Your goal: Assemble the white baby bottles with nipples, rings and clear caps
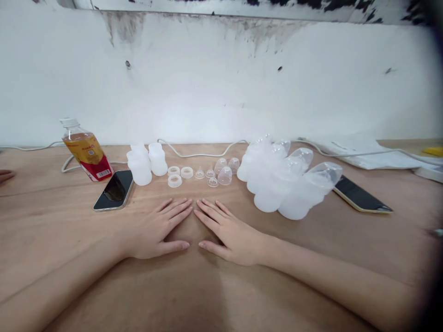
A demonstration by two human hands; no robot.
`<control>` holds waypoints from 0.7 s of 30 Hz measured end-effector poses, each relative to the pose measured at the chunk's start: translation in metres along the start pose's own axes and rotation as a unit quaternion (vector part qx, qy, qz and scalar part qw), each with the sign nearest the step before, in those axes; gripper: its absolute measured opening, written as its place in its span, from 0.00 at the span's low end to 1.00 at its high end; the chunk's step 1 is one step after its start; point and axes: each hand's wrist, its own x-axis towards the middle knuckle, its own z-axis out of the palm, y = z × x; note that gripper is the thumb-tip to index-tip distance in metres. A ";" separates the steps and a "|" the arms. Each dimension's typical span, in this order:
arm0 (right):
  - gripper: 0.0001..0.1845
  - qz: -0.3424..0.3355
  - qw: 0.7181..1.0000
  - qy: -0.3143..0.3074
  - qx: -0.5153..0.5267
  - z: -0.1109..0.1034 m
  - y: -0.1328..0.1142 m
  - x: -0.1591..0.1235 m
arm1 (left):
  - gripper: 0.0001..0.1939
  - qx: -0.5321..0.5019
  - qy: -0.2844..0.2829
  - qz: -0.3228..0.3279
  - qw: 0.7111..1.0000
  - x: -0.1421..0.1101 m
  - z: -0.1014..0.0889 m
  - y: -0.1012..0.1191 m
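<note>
I am resting my left hand (148, 233) palm down on the wooden table (207, 304), released, its fingers spreading and angling toward two o'clock. My right hand (242, 240) is lying likewise, released and flat, its fingers angling toward ten o'clock, and the two sets of fingertips are nearly meeting, just apart. Counting from that gap, three clear rings (175, 180) are lying between eleven and twelve o'clock, and three clear teats (200, 174) are sitting between twelve and one. Three clear caps (224, 176) are standing at one o'clock, just beside the teats. A cluster of white bottles (158, 160) is standing between ten and eleven, while a bunch of capped bottles (294, 207) is crowding two o'clock, some of them leaning in my view. A phone (114, 191) is lying toward ten o'clock, near a drink bottle (88, 154), and another phone (362, 196) is lying toward three. A white bag (356, 150) is spreading farther back at two o'clock, and another person's hand (6, 175) is showing between nine and ten
</note>
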 end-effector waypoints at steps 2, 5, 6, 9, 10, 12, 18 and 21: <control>0.37 -0.006 1.000 0.008 -0.002 0.001 -0.001 0.000 | 0.36 0.002 0.004 0.010 1.000 -0.001 0.002 -0.001; 0.31 -0.003 0.998 0.063 -0.006 0.003 0.002 0.001 | 0.36 0.006 0.025 0.019 0.999 -0.002 0.005 -0.003; 0.28 0.012 0.995 0.097 -0.010 0.004 0.004 0.003 | 0.35 0.009 0.045 0.014 0.999 -0.001 0.007 -0.005; 0.21 0.095 0.973 0.208 -0.027 0.004 0.015 0.014 | 0.29 0.032 0.142 -0.037 0.989 0.007 0.011 -0.014; 0.21 0.127 0.964 0.231 -0.033 0.004 0.019 0.019 | 0.28 0.042 0.171 -0.059 0.983 0.011 0.013 -0.018; 0.24 0.186 0.951 0.244 -0.038 0.003 0.028 0.029 | 0.28 0.056 0.202 -0.099 0.973 0.021 0.015 -0.026; 0.24 0.233 0.946 0.213 -0.076 0.005 0.041 0.047 | 0.22 0.060 0.227 -0.085 0.968 0.029 0.018 -0.035; 0.22 0.210 0.947 0.232 -0.070 0.004 0.041 0.045 | 0.17 0.054 0.260 -0.036 0.963 0.024 0.016 -0.031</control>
